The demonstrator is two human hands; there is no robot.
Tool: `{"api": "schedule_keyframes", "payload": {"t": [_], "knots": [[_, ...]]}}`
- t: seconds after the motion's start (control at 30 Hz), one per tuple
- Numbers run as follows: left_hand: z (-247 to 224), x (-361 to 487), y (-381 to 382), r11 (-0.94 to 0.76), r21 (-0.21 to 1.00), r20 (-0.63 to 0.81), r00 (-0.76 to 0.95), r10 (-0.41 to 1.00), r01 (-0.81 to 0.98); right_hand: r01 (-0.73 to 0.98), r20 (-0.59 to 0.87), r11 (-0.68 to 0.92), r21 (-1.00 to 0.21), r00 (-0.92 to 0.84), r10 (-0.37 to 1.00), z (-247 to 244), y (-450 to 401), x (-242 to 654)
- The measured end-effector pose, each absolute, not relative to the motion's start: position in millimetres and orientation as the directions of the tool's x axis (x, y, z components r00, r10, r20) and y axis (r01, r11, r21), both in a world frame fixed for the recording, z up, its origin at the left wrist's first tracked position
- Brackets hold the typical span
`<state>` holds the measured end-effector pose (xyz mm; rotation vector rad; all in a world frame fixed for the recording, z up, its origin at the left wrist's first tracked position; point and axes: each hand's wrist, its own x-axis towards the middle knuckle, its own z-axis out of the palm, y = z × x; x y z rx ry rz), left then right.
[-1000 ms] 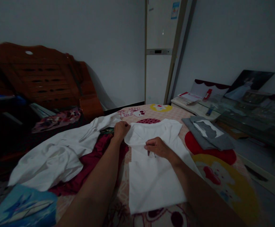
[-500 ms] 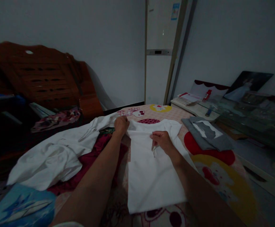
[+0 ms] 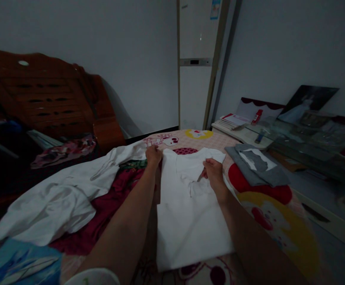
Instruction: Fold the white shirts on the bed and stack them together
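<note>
A white T-shirt [image 3: 194,225] lies partly folded into a long shape in front of me, its neckline at the far end. My left hand [image 3: 154,156] is closed at the shirt's far left corner, fingers pinching the fabric edge. Over the upper right part of the shirt, my right hand [image 3: 213,172] pinches a bit of its cloth, and small creases run out from the fingers. Left of my left arm lie a crumpled white garment [image 3: 56,202] and a dark red cloth [image 3: 113,209].
A patterned tablecloth [image 3: 279,225] covers the round table. Folded grey clothing [image 3: 258,166] lies at the right, a blue printed item [image 3: 27,261] at the near left. Beyond stand a wooden chair [image 3: 48,95], a tall white cabinet-like unit [image 3: 194,95] and a glass-topped stand [image 3: 303,134].
My right hand has moved right across the shirt. The upper left flap that was lifted between my hands now lies flatter. The view has shifted slightly.
</note>
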<state>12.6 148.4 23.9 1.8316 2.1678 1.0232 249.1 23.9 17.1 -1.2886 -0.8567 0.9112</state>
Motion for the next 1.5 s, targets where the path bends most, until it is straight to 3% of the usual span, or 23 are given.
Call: {"api": "schedule_keyframes", "payload": {"t": [0.37, 0.7, 0.93, 1.23, 1.5], "knots": [[13, 12, 157, 0.047, 0.507, 0.203, -0.172, 0.964, 0.86, 0.024, 0.044, 0.037, -0.999, 0.414, 0.909, 10, 27, 254], [5, 0, 169, -0.283, 0.652, 0.289, 0.114, 0.95, 0.704, 0.047, 0.067, 0.053, -0.997, 0.392, 0.917, 8, 26, 254], [11, -5, 168, -0.529, 0.594, 0.383, 0.365, 0.849, 0.607, 0.053, 0.053, 0.035, -0.998, 0.387, 0.921, 9, 25, 255], [25, 0, 153, -0.479, 0.42, 0.287, 0.388, 0.876, 0.771, 0.062, 0.066, 0.046, -0.997, 0.377, 0.924, 7, 26, 255], [21, 7, 152, -0.261, 0.311, 0.235, 0.192, 0.953, 0.914, 0.131, 0.082, 0.042, -0.99, 0.314, 0.946, 6, 27, 257]]}}
